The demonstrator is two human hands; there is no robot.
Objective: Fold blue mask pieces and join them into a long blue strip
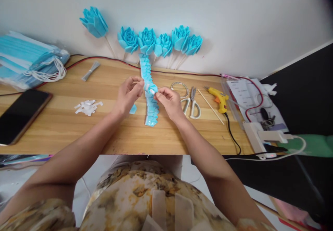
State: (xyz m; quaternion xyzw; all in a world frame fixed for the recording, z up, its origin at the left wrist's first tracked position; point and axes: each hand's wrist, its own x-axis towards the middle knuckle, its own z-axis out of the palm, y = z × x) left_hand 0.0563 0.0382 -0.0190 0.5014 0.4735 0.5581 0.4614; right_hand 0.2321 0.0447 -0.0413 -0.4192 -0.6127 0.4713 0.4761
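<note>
My right hand (170, 102) pinches the edge of a blue petal piece (151, 88) with a whitish, shiny strip on it. Close to the petal's other side, my left hand (130, 93) has its thumb and fingers pressed together; what sits between those fingertips is too small to make out. Beneath both hands a long row of overlapping blue petals (152, 111) lies on the wooden table (117, 139). One loose blue petal (133, 109) is by my left wrist. A pile of small white strips (88, 107) lies farther left.
Several blue flowers on sticks (147, 40) lean against the wall. On the right are scissors (192, 102), a tape roll (180, 89), a thin stick (210, 106), a yellow glue gun (220, 99) and a power strip (256, 139). Left are a phone (23, 114), face masks (28, 59) and a wire bundle (90, 71).
</note>
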